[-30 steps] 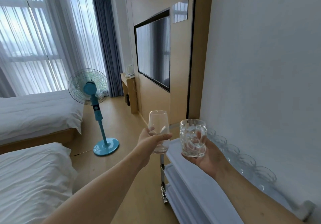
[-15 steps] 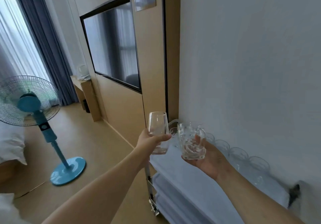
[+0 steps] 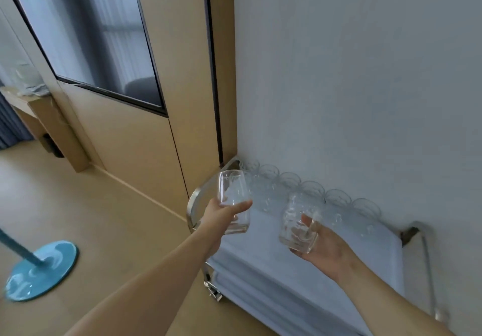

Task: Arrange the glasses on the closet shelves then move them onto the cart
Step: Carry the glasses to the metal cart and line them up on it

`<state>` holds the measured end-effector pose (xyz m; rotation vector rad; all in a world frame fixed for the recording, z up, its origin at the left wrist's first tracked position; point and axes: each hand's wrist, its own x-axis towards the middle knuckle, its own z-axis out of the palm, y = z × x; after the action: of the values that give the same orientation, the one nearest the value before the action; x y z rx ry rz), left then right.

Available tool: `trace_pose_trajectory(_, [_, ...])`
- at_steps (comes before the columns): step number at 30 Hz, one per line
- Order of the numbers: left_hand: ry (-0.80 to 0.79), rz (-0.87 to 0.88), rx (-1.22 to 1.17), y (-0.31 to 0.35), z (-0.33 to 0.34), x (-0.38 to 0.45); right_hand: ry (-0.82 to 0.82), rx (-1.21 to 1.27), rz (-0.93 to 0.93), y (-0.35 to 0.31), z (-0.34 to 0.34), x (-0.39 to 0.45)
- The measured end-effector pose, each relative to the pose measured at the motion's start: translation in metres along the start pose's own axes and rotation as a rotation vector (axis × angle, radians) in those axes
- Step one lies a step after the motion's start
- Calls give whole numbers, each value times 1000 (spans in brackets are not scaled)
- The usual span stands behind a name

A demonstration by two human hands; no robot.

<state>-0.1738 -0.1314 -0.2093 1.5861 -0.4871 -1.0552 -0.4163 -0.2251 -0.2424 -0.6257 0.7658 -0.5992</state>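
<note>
Glass in each hand: left hand (image 3: 221,215) grips a tumbler (image 3: 233,201), right hand (image 3: 326,247) a mug (image 3: 298,227), now swung over the cart (image 3: 300,273) at lower right, nearly ready to set down.

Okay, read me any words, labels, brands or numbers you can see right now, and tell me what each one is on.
None can be read: no print shows on the smooth glass, the glass mug, the cart, the wall television or the fan base.
</note>
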Motion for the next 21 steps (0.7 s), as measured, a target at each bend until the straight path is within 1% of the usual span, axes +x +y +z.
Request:
trace_pose_trajectory(4, [-32, -36, 61, -13, 9, 30, -50, 48, 40, 5, -16, 29])
trace_pose_trajectory(8, [-40, -63, 127, -23, 15, 68, 59, 29, 54, 2, -31, 71])
trace_pose_trajectory(11, [-28, -93, 168, -30, 19, 93, 100, -111, 54, -2, -38, 95])
trace_pose_trajectory(15, [-24, -124, 248, -35, 29, 131, 226, -279, 57, -9, -47, 129])
trace_pose_trajectory(19, [20, -142, 292, -47, 41, 166, 372, -418, -23, -4, -55, 165])
trace_pose_trajectory(21, [54, -128, 362, -55, 46, 178, 398, -494, -46, 3, -61, 180])
